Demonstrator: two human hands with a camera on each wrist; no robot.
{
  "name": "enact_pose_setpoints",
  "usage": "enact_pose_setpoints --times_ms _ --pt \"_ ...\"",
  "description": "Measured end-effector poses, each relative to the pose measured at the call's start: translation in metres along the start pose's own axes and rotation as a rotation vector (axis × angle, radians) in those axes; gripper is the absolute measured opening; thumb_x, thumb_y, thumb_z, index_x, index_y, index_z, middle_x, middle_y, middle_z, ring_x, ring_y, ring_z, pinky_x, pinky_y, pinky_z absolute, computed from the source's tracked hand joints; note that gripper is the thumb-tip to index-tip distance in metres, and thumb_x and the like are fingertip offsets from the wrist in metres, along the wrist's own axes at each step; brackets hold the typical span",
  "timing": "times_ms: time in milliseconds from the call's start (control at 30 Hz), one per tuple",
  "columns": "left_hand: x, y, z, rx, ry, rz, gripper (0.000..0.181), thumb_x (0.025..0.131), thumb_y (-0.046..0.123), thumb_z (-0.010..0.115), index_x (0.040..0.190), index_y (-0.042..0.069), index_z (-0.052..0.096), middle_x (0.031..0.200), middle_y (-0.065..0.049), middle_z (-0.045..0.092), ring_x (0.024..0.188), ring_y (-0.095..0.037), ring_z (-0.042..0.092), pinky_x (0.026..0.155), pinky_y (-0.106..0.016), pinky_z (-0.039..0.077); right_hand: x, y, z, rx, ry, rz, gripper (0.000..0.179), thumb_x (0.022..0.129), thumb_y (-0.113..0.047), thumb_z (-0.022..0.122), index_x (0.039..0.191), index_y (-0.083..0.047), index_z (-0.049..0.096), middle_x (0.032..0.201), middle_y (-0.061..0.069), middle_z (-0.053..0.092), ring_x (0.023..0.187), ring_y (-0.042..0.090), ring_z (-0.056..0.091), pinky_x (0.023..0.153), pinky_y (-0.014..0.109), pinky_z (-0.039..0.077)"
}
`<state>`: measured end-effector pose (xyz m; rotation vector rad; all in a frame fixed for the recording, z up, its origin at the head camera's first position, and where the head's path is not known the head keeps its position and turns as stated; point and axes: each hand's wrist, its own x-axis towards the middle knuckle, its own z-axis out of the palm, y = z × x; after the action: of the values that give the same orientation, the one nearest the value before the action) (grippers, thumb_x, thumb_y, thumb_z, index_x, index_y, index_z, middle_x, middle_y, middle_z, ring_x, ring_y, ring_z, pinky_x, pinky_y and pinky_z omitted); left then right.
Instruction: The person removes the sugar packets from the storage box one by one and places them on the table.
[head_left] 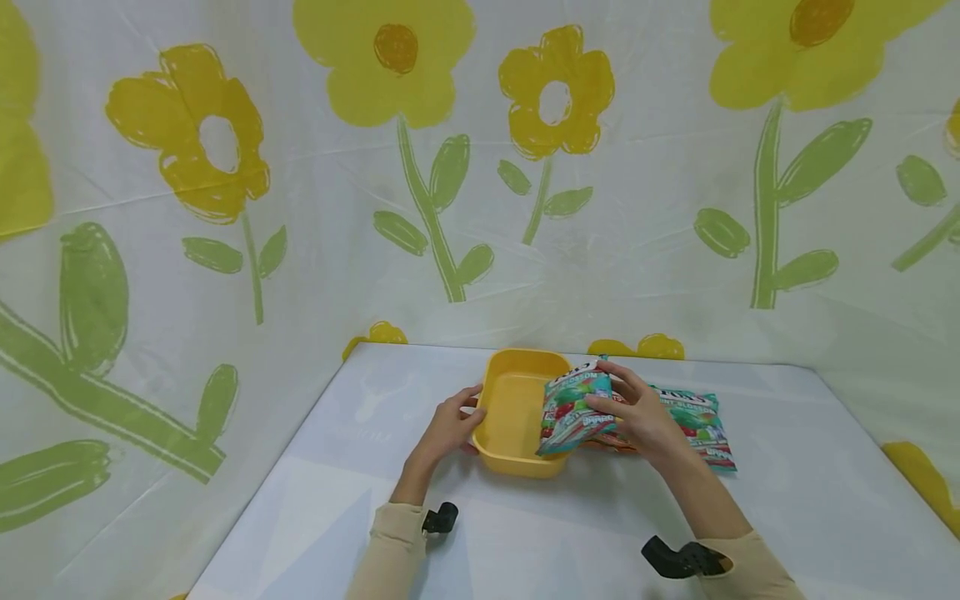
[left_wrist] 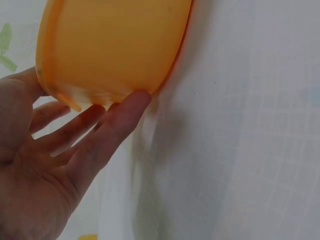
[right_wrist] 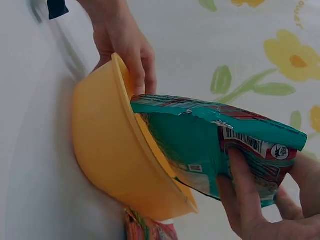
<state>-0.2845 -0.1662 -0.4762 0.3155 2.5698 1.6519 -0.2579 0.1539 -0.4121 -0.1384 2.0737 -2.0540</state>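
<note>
A yellow plastic tub (head_left: 513,412) stands on the white table. My left hand (head_left: 450,425) holds its left side, thumb over the rim and fingers along the outer wall (left_wrist: 110,55). In my right hand (head_left: 643,415) I grip a teal candy bag (head_left: 576,404) printed with fruit, tilted over the tub's right rim. The right wrist view shows the back of this bag (right_wrist: 200,145), its barcode near my fingers; its far end reaches inside the rim. The tub's floor shows bare where the bag does not cover it.
A second teal candy bag (head_left: 705,427) lies on the table right of my right hand. Partly hidden beneath that hand is a red-orange bag (head_left: 613,444). Behind the table (head_left: 780,467) hangs a flower-printed cloth (head_left: 630,275).
</note>
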Motion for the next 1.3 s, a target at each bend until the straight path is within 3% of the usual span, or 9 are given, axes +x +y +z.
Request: enact_pose_setpoints --times_ms 200,467,700,1033,1300 --pt "-0.001 0.001 -0.001 0.01 0.0 -0.01 0.052 0.099 0.018 0.057 0.148 0.01 0.042 0.132 -0.023 0.055 0.1 -0.031 0.067 0.053 -0.037 0.062 -0.005 -0.002 -0.007 0.021 0.006 0.001 0.073 0.091 -0.024 0.07 0.153 -0.024 0.03 0.155 0.01 0.03 0.102 0.013 0.06 0.075 0.017 0.058" --pt "-0.002 0.002 0.0 0.003 -0.008 -0.009 0.052 0.099 0.015 0.056 0.149 0.009 0.041 0.132 -0.023 0.054 0.101 -0.032 0.066 0.052 -0.038 0.062 -0.012 0.002 -0.018 0.018 0.009 -0.001 0.07 0.093 -0.024 0.067 0.153 -0.023 0.031 0.155 0.009 0.028 0.106 0.011 0.058 0.085 0.021 0.059" --pt "-0.002 0.002 0.002 0.003 -0.012 -0.001 0.052 0.099 0.014 0.056 0.149 0.008 0.041 0.132 -0.024 0.055 0.1 -0.032 0.067 0.052 -0.038 0.062 -0.018 0.001 -0.026 0.052 0.008 0.0 0.071 0.094 -0.022 0.067 0.154 -0.023 0.029 0.153 0.006 0.03 0.105 0.007 0.059 0.078 0.017 0.058" --pt "0.0 0.0 0.001 0.009 -0.004 -0.006 0.052 0.099 0.017 0.057 0.149 0.013 0.042 0.131 -0.021 0.056 0.099 -0.029 0.067 0.052 -0.036 0.062 -0.027 -0.005 -0.032 0.003 0.031 0.005 0.07 0.094 -0.025 0.066 0.153 -0.025 0.029 0.152 0.008 0.029 0.103 0.01 0.06 0.081 0.019 0.058" --pt "0.0 0.001 0.001 -0.003 -0.013 0.0 0.052 0.099 0.015 0.056 0.149 0.009 0.042 0.132 -0.024 0.055 0.099 -0.031 0.067 0.052 -0.038 0.062 -0.036 -0.002 -0.039 -0.028 0.044 0.023 0.071 0.094 -0.026 0.066 0.154 -0.025 0.026 0.156 0.011 0.024 0.103 0.008 0.06 0.084 0.021 0.058"
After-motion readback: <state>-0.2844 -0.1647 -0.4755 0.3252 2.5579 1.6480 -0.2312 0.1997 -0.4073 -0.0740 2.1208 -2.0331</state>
